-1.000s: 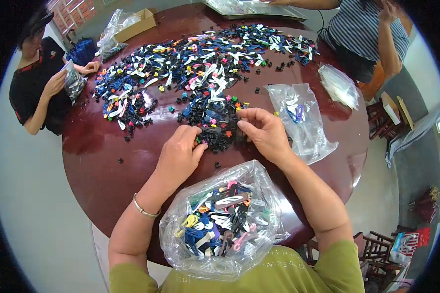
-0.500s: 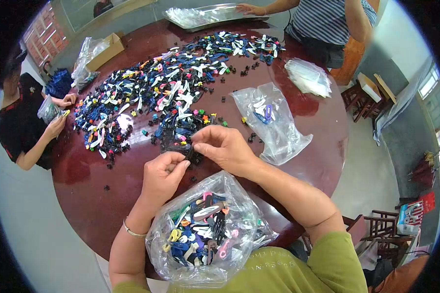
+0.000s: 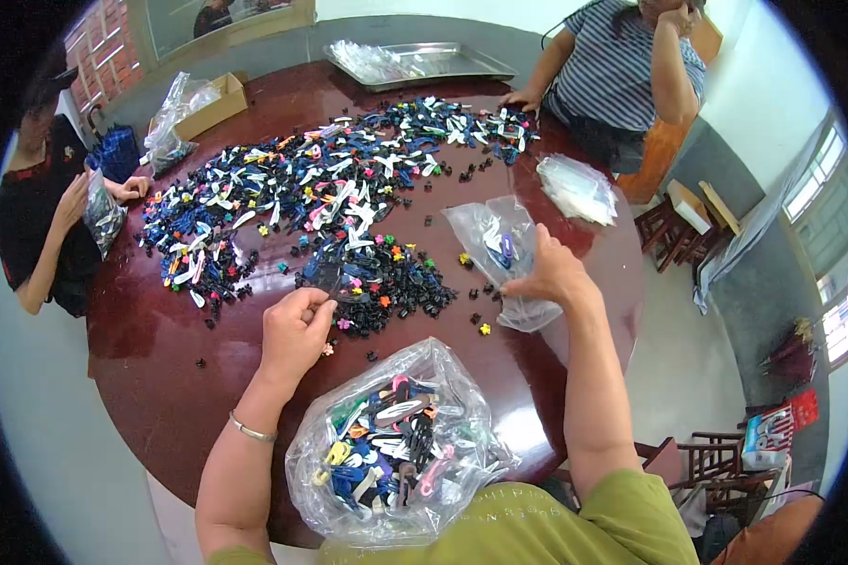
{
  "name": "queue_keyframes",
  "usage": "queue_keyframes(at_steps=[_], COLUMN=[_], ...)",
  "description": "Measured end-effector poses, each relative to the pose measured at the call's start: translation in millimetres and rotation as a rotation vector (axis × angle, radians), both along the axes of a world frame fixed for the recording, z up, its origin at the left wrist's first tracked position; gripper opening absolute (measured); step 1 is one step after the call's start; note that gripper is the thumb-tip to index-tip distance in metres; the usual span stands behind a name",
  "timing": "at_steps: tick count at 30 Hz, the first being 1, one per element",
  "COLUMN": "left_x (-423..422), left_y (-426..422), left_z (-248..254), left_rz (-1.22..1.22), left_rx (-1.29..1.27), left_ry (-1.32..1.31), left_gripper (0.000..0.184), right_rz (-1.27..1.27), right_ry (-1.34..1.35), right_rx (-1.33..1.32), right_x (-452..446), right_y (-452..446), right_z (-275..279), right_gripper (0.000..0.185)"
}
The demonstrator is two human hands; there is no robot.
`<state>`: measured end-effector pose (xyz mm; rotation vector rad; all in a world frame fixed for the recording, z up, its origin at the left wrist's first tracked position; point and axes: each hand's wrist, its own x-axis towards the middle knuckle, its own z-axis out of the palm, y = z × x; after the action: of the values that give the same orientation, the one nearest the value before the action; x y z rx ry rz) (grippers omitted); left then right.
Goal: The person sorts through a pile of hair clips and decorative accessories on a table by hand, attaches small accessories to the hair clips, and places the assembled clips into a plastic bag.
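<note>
My left hand [image 3: 297,331] is pinched closed at the near edge of the pile. A small clear plastic bag [image 3: 327,277] extends from its fingertips over the clips, hard to see against them. My right hand [image 3: 558,271] reaches to the right with thumb and fingers apart, over a larger clear bag [image 3: 476,229] that has a few snap hair clips [image 3: 506,245] on or in it. Small black claw clips [image 3: 415,297] with some coloured flower ones lie between my hands. Close to my body stands an open clear bag [image 3: 301,452] full of mixed hair clips [image 3: 400,411].
A wide heap of hair clips [image 3: 283,179] spreads over the round table [image 3: 160,377]. Flat clear bags [image 3: 578,191] lie at right; a metal tray [image 3: 462,64] and cardboard box [image 3: 212,108] stand behind. One person [image 3: 42,217] sits left, another [image 3: 612,71] at the back right.
My right hand has left my left hand and the clip pile, moving right to the larger clear bag, fingers now apart. My left hand has shifted slightly left, still pinched.
</note>
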<state>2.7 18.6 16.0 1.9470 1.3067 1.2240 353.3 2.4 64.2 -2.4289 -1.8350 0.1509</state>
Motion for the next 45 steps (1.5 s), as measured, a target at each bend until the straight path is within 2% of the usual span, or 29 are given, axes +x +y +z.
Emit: queue_keyframes(at_steps=[1, 5, 8, 9, 10, 12, 15, 18, 19, 22, 26, 27, 30, 35, 39, 43, 45], left_x=[-1.0, -2.6, -6.3, -6.5, -6.7, -7.2, -7.9, -7.7, -7.8, -8.3, -8.7, -8.3, -8.6, -8.6, -7.5, -7.7, -8.0], left_y=[2.1, 7.8, 10.6, 6.3, 2.8, 7.7, 10.4, 13.8, 14.5, 15.0, 15.5, 15.3, 14.9, 13.4, 12.0, 11.9, 13.5], left_z=[-3.5, -12.8, -13.9, -5.6, 1.9, -11.0, -13.9, -11.5, -12.9, -15.5, -15.9, -15.6, -14.4, -11.9, -10.6, -12.0, -13.5], left_rz=[-0.009, -0.020, -0.016, -0.028, -0.047, -0.007, -0.007, -0.003, 0.002, 0.007, 0.001, 0.010, 0.009, 0.013, 0.025, 0.008, -0.004], left_rx=[-0.007, 0.026, 0.070, -0.034, -0.139, 0.090, 0.035, 0.041, 0.049, 0.059, 0.083, 0.132, 0.102, 0.046, 0.087, 0.060, 0.070], left_ry=[-0.020, -0.059, 0.035, 0.014, -0.007, 0.063, 0.039, 0.002, -0.006, -0.023, -0.015, -0.012, 0.011, -0.008, 0.031, 0.007, -0.002], left_gripper=[0.005, 0.006, 0.012, 0.012, 0.013, 0.013, 0.013, 0.013, 0.013, 0.012, 0.012, 0.012, 0.012, 0.013, 0.013, 0.013, 0.013], right_rz=[0.001, 0.124, 0.142, 0.179, 0.155, 0.184, 0.291, 0.400, 0.453, 0.564, 0.828, 0.784, 0.923, 0.870, 0.880, 0.757, 0.686], right_ry=[0.040, 0.245, 0.390, 0.436, 0.676, 0.830, 0.848, 0.618, 0.530, 0.037, -0.407, -0.596, -0.827, -0.897, -0.959, -0.920, -0.898], right_rx=[-0.019, 0.002, 0.062, 0.120, 0.150, 0.126, 0.195, 0.196, 0.209, 0.254, 0.493, 0.402, 0.523, 0.656, 0.713, 0.781, 0.755], right_x=[-5.8, 5.4, 11.7, 12.9, 9.2, 8.3, -12.9, -32.3, -44.0, -69.2, -94.2, -110.3, -126.9, -124.1, -120.8, -116.7, -112.9], right_y=[-2.1, 9.2, 18.8, 21.5, 22.1, 27.6, 24.4, 26.8, 24.5, 30.6, 41.5, 35.8, 30.2, 31.3, 32.6, 34.5, 35.7], right_z=[6.5, -9.3, -20.3, -21.5, -20.6, -12.4, 16.1, 44.8, 55.5, 79.4, 71.1, 72.2, 52.2, 74.7, 68.3, 74.9, 77.1], right_gripper=[0.101, 0.097, 0.092, 0.082, 0.076, 0.073, 0.069, 0.068, 0.062, 0.059, 0.053, 0.051, 0.052, 0.050, 0.049, 0.047, 0.053])
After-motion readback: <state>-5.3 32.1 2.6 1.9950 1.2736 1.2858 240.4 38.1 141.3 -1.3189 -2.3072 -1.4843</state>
